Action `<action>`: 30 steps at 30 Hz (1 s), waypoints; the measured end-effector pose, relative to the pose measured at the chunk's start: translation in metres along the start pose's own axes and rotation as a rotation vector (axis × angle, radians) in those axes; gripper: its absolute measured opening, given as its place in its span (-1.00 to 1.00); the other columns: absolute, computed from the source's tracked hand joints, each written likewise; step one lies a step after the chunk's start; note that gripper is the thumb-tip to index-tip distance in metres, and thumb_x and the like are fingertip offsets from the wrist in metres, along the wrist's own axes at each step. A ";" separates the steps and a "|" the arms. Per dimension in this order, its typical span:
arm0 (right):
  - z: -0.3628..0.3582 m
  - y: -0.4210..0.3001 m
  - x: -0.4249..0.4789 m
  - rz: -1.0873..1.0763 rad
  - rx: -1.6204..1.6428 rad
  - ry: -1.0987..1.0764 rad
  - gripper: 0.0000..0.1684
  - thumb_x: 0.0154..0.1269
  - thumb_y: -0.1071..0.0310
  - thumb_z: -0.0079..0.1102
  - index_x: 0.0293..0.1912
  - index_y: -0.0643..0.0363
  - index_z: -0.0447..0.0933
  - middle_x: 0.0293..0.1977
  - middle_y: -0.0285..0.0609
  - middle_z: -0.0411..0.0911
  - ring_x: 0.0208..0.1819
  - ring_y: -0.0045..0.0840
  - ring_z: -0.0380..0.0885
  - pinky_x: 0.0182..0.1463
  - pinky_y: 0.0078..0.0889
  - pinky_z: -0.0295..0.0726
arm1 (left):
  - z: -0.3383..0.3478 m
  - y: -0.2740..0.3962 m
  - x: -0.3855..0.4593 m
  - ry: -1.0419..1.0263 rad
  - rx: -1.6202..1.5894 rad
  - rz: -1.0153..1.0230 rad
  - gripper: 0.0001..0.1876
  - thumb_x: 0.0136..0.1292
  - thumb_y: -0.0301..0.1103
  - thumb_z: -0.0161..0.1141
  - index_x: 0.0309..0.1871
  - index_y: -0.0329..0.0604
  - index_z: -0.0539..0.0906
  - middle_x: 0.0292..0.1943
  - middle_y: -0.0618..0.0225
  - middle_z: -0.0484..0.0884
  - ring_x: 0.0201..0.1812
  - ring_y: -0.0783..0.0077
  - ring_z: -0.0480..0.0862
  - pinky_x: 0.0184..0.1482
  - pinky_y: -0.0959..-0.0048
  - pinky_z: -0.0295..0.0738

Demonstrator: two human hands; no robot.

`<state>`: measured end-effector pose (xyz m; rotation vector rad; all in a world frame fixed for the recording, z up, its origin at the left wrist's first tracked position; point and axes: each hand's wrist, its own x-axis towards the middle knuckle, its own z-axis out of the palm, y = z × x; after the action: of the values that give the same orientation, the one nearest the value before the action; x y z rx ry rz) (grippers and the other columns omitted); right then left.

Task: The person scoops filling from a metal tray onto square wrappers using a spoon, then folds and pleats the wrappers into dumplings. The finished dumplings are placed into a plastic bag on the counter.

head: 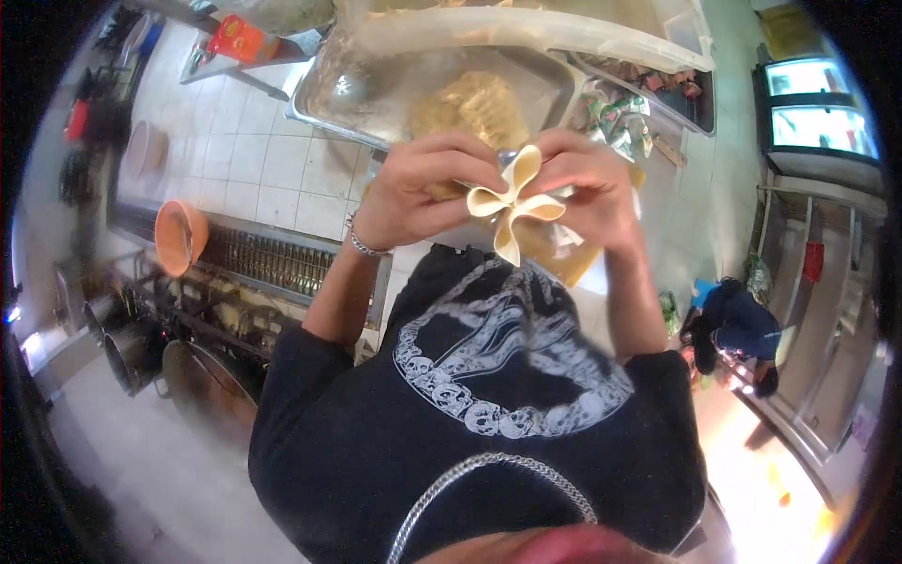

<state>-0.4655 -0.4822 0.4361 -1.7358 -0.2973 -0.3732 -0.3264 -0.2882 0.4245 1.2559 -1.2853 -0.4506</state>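
Note:
A pale sheet of dough or wrapper, folded into four open loops that meet at a pinched centre, is held up before my chest. My left hand, with a chain bracelet at the wrist, pinches it from the left. From the other side my right hand pinches it between thumb and fingers. Behind the hands, a yellowish heap of food lies in a large metal tray. Something yellow-brown, partly hidden, is below my right hand; I cannot tell what it is.
A translucent plastic container stands beyond the tray. At the right is a bin of dark reddish items, beside green-and-white packets. An orange bowl stands at the left near a floor grate. Another person bends down at the far right.

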 end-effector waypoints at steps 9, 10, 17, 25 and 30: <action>-0.002 -0.014 0.003 0.123 -0.158 -0.052 -0.72 -0.04 0.63 0.39 -0.24 0.18 0.67 -0.23 -0.20 0.67 -0.13 -0.41 0.66 -0.07 -0.43 0.60 | 0.004 -0.001 0.004 -0.021 0.055 -0.028 -0.79 0.02 -0.48 0.43 -0.25 -0.23 0.68 -0.21 0.23 0.69 -0.20 0.26 0.70 -0.13 0.40 0.56; -0.001 -0.016 0.005 0.140 -0.217 -0.062 -0.74 -0.02 0.60 0.38 -0.25 0.18 0.65 -0.25 -0.20 0.66 -0.16 -0.41 0.65 -0.09 -0.42 0.59 | 0.003 -0.001 0.003 -0.032 0.069 -0.059 -0.80 0.02 -0.49 0.43 -0.26 -0.23 0.68 -0.21 0.23 0.69 -0.20 0.26 0.70 -0.13 0.40 0.56; -0.023 0.026 0.009 0.373 -0.347 -0.006 -0.75 0.02 0.42 0.37 -0.22 0.16 0.62 -0.32 -0.29 0.63 -0.28 -0.62 0.59 -0.19 -0.47 0.56 | 0.005 -0.012 0.014 -0.077 0.302 -0.241 -0.69 0.21 -0.43 0.37 0.01 -0.25 0.62 -0.05 0.16 0.65 -0.10 0.22 0.67 -0.01 0.37 0.57; -0.156 0.060 0.036 0.245 -0.845 0.553 -0.48 0.25 0.32 0.36 0.19 0.18 0.52 -0.14 -0.14 0.66 -0.22 -0.57 0.62 -0.15 -0.55 0.62 | -0.013 -0.047 -0.008 0.099 0.324 -0.307 -0.61 0.26 -0.32 0.35 0.14 -0.18 0.61 -0.01 0.13 0.61 -0.05 0.20 0.64 0.06 0.31 0.53; -0.135 0.074 -0.028 0.510 -0.731 0.545 -0.56 0.24 0.19 0.38 0.05 0.21 0.61 -0.19 -0.09 0.70 -0.18 -0.49 0.67 -0.09 -0.43 0.63 | 0.002 -0.070 -0.063 0.064 0.300 -0.494 -0.65 0.31 -0.33 0.33 0.12 -0.20 0.61 -0.05 0.19 0.62 -0.06 0.29 0.63 0.07 0.37 0.55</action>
<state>-0.4729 -0.6291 0.3822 -2.2322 0.7527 -0.5996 -0.3217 -0.2603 0.3344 1.8392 -1.0048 -0.5733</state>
